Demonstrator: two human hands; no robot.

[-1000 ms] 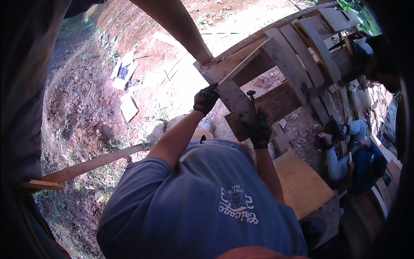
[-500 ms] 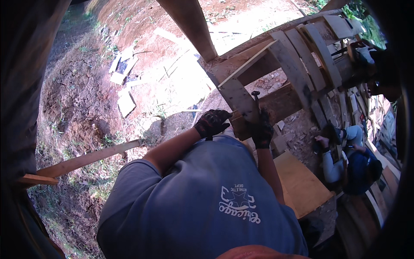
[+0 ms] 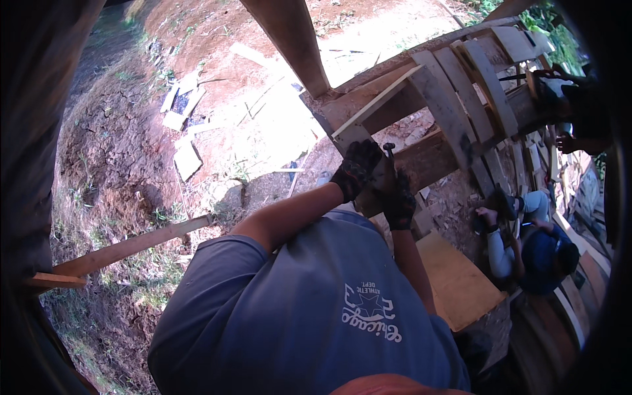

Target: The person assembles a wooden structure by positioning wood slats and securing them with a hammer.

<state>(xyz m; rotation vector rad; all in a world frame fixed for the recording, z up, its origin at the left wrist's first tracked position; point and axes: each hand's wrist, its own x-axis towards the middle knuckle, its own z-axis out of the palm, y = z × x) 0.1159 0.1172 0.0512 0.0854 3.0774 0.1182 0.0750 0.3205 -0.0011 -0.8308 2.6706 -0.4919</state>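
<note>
The gloved left hand (image 3: 359, 170) is covering part of a board (image 3: 356, 134); whether its fingers are gripping or open, I cannot tell. The right hand (image 3: 397, 205) is gripping a hammer (image 3: 390, 157), whose head is protruding beside the left hand. The board is lying near some slats (image 3: 488, 89).

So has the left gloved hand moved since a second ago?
Yes: relative to the upright wooden post, the left gloved hand has shifted right and slightly down in view, nearer the hammer.
</note>
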